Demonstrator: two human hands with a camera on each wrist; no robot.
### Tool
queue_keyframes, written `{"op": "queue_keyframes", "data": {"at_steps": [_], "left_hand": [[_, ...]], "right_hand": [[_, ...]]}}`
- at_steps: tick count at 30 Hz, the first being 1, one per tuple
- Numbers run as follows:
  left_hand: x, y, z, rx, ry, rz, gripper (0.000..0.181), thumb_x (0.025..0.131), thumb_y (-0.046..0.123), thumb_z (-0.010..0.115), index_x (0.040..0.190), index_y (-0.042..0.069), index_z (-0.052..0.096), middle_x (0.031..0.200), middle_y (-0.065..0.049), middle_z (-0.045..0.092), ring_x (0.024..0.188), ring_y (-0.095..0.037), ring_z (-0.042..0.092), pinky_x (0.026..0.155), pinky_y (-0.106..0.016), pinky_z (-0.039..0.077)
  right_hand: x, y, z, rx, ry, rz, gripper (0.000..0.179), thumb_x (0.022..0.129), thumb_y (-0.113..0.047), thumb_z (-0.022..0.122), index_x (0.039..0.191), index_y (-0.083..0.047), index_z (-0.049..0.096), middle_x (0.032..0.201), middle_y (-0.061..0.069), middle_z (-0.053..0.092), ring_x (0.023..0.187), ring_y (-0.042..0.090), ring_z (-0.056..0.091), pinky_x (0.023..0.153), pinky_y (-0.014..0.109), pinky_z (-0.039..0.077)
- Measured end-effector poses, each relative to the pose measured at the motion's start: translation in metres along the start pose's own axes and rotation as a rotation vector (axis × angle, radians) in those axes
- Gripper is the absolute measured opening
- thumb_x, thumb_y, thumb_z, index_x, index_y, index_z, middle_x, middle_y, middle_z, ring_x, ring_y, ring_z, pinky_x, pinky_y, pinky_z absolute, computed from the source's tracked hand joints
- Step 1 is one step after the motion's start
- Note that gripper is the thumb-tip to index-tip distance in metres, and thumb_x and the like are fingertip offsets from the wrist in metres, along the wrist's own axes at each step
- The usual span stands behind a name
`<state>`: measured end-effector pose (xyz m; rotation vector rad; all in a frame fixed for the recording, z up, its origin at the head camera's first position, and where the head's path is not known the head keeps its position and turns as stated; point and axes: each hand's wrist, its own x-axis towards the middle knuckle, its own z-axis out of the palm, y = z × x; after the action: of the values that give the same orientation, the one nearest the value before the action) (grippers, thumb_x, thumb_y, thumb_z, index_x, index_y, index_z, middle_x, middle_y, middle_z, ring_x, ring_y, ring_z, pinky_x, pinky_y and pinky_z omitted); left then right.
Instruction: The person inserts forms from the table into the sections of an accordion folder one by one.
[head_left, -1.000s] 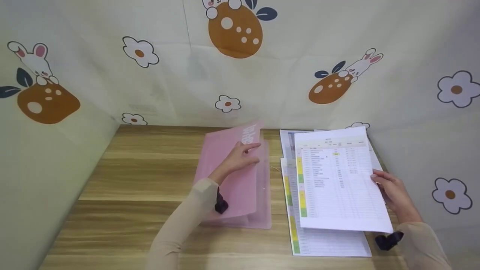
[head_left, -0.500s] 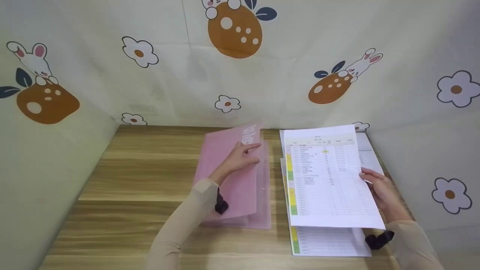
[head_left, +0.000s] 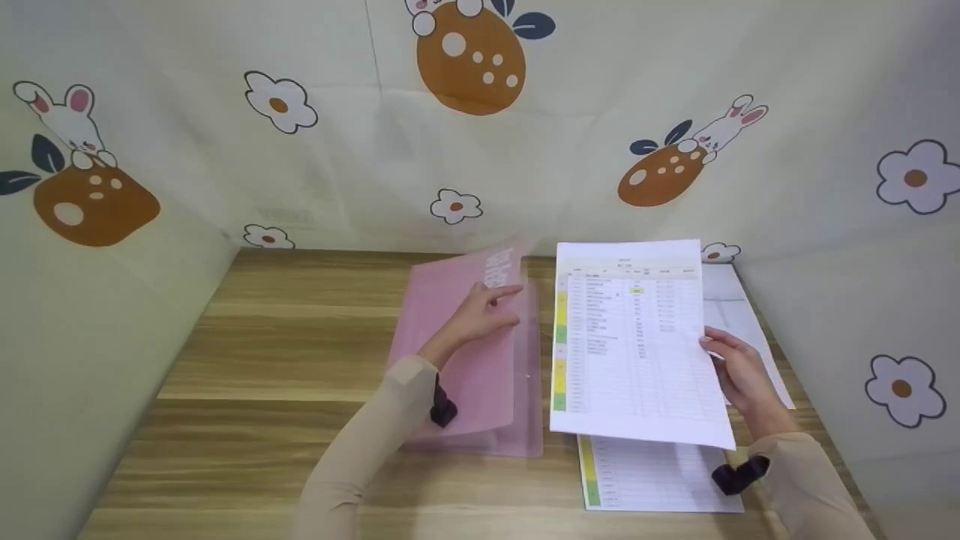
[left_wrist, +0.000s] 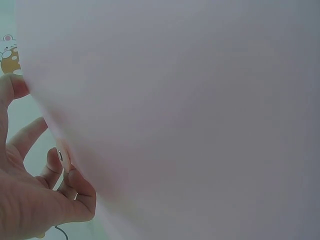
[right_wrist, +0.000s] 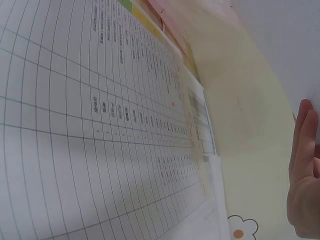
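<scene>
Pink folder [head_left: 484, 386] and printed table sheet [head_left: 630, 375]
Left hand [head_left: 478, 316], centre, pinches the folder's edge; right hand [head_left: 744, 375], right of frame, pinches the sheet's side.

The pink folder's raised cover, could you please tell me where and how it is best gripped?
Pinch the cover lightly by its right edge, probably from the right: that edge stands up off the back panel, leaving room for fingertips. The left hand is at that edge.
</scene>
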<state>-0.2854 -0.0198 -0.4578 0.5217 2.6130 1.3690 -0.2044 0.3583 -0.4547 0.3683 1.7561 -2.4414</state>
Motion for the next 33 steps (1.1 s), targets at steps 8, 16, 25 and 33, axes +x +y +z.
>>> {"op": "queue_keyframes", "data": {"at_steps": [8,16,25,33], "left_hand": [[-0.001,0.0,0.0,0.001,-0.001,0.006,0.053,0.075,0.025,0.066,0.126,0.019,0.052,0.098,-0.012,0.04,0.088,-0.023,0.039,0.068,-0.031,0.033],[-0.001,0.001,0.0,-0.016,-0.004,-0.043,0.055,0.074,0.028,0.064,0.127,0.022,0.05,0.107,-0.01,0.039,0.094,-0.022,0.039,0.074,-0.034,0.035],[-0.001,0.003,0.001,-0.03,-0.002,-0.074,0.055,0.074,0.024,0.063,0.127,0.023,0.05,0.113,-0.009,0.037,0.097,-0.021,0.037,0.077,-0.035,0.034],[0.001,0.002,0.002,-0.027,0.01,-0.067,0.055,0.072,0.023,0.065,0.126,0.02,0.051,0.11,-0.01,0.039,0.095,-0.022,0.038,0.077,-0.034,0.033]], "right_hand": [[0.002,0.005,0.013,0.035,0.029,-0.042,0.02,0.087,0.0,0.048,0.085,-0.012,0.064,0.082,0.003,0.059,0.072,0.015,0.057,0.063,0.024,0.045],[0.003,0.008,0.027,0.062,0.066,-0.045,0.018,0.088,-0.001,0.049,0.087,-0.012,0.063,0.085,0.003,0.059,0.073,0.015,0.057,0.065,0.024,0.044],[0.002,0.016,0.042,0.008,0.081,-0.042,0.013,0.088,-0.002,0.049,0.093,-0.011,0.058,0.086,0.002,0.057,0.075,0.014,0.056,0.067,0.023,0.044],[0.003,0.027,0.055,0.001,0.079,-0.004,0.015,0.088,-0.001,0.047,0.102,-0.005,0.052,0.086,0.002,0.058,0.075,0.013,0.056,0.068,0.023,0.044]]}}
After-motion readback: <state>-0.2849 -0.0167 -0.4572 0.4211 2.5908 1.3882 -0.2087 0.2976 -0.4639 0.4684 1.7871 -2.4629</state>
